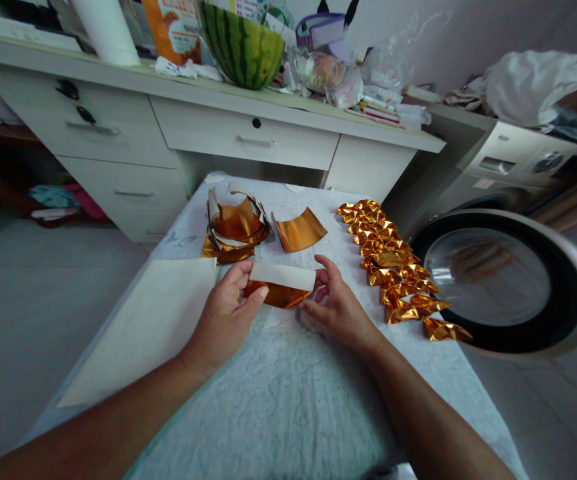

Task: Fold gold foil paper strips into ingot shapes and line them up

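A sheet of gold foil paper (281, 295) with its upper edge folded over to show a pale back is held above the table. My left hand (228, 307) pinches its left end, thumb in front and fingers behind. At its right end is my right hand (341, 303), index finger stretched out and thumb apart from the fingers; whether the fingertips touch the paper is hard to tell. Just beyond lies a curved loose gold foil sheet (301, 230). A curled stack of gold foil sheets (238, 223) stands to its left.
Rows of folded gold foil pieces (388, 257) lie along the table's right side. A large pale sheet (143, 327) covers part of the left. Behind stands a white drawer desk (248, 137) bearing a watermelon half (243, 47). A washing machine's open door (498, 280) is at right.
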A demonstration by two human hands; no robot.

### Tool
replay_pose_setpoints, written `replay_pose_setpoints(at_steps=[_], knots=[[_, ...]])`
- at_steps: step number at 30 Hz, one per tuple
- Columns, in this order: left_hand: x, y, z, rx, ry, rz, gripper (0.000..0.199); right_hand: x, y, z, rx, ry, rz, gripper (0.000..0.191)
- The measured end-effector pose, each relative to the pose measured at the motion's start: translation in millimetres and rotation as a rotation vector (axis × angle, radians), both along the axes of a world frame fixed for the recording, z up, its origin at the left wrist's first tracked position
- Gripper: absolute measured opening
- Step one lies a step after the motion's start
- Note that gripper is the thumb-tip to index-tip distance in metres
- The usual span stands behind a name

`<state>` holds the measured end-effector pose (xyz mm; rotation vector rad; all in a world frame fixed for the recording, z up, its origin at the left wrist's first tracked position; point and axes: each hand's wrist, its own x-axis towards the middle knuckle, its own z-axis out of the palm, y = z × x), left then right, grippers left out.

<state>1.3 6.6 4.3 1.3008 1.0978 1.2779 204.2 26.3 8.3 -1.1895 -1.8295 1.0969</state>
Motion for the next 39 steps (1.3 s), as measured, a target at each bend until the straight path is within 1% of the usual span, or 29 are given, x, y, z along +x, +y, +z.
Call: replay_pose_setpoints(at_steps=[2,4,6,8,10,14,16,19,26,32,36,39], knots=[[0.7,-0.7,1.3,-0.031,-0.042,-0.012,0.025,-1.3,0.4,-1.7,-0.153,0.141,0.093,0.058],[1.0,-1.4,2.1,-0.064,-0.038,-0.009,0.022,-2.7,0.6,-2.9,-0.299,0.261,0.177,0.044],[0.8,-2.0,2.3,-0.091,-0.003,-0.003,0.02,-3.9,0.4,-2.7,-0.394,0.358,0.213,0.04],[0.3,-2.2,2.0,-0.103,0.058,-0.006,0.018,-4.7,0.0,-0.9,-0.434,0.444,0.228,0.038],[-0.4,-2.1,1.4,-0.094,0.132,0.011,0.016,-4.7,-0.4,1.6,-0.451,0.492,0.246,0.036],[-1.2,-1.4,0.4,-0.076,0.224,0.069,0.015,-2.1,-1.2,3.1,-0.474,0.485,0.251,0.03],[-1.2,-1.1,0.1,-0.078,0.234,0.079,0.015,-0.8,-1.7,1.9,-0.492,0.471,0.237,0.028],[-1.2,-0.9,-0.6,-0.083,0.237,0.083,0.014,-0.2,-2.8,1.4,-0.504,0.463,0.222,0.03],[-2.7,0.8,-4.4,-0.077,0.211,0.102,0.018,-2.2,-5.0,7.8,-0.465,0.459,0.249,0.034],[-0.2,-1.1,-0.1,-0.055,0.238,0.044,0.015,-2.8,-2.8,2.9,-0.453,0.425,0.167,0.033],[2.2,-4.3,2.5,-0.037,0.294,0.022,0.013,-3.3,-1.4,1.3,-0.442,0.397,0.134,0.034],[4.0,-7.9,2.5,-0.03,0.283,-0.014,0.018,-3.8,-0.2,0.2,-0.436,0.358,0.126,0.035]])
